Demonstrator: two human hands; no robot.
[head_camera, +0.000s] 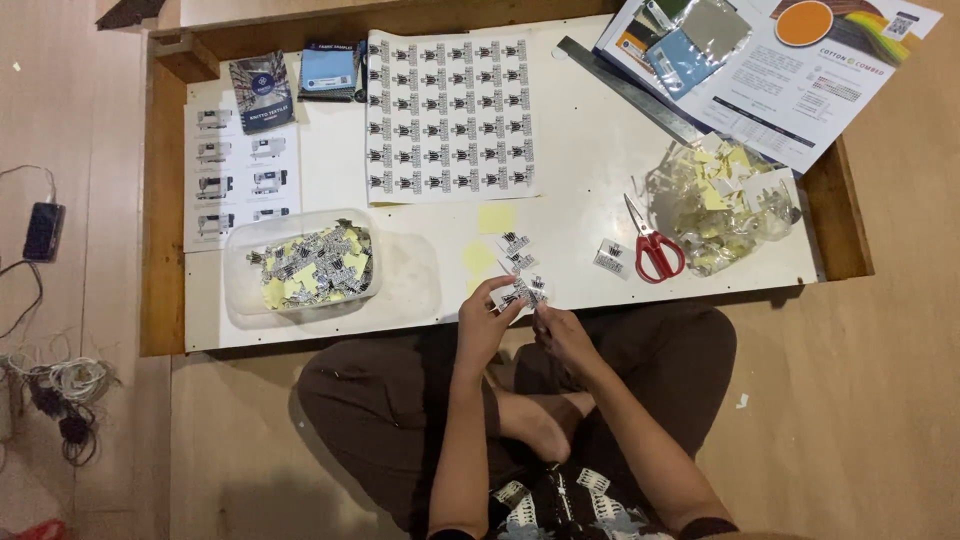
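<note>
A seated person's left hand (484, 322) and right hand (560, 333) pinch a small printed sticker (522, 294) at the low table (590, 170) edge. Finger detail is blurred; red scissors (652, 245) lie nearby.

Black-and-white label sheet (451, 118) mid-table; cut labels (519, 268) near hands (528, 325).

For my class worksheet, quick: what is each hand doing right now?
Left hand: closed, pinching a small printed sticker strip at the low table's edge.
Right hand: fingers curled at the same strip; grip cannot be told.
</note>
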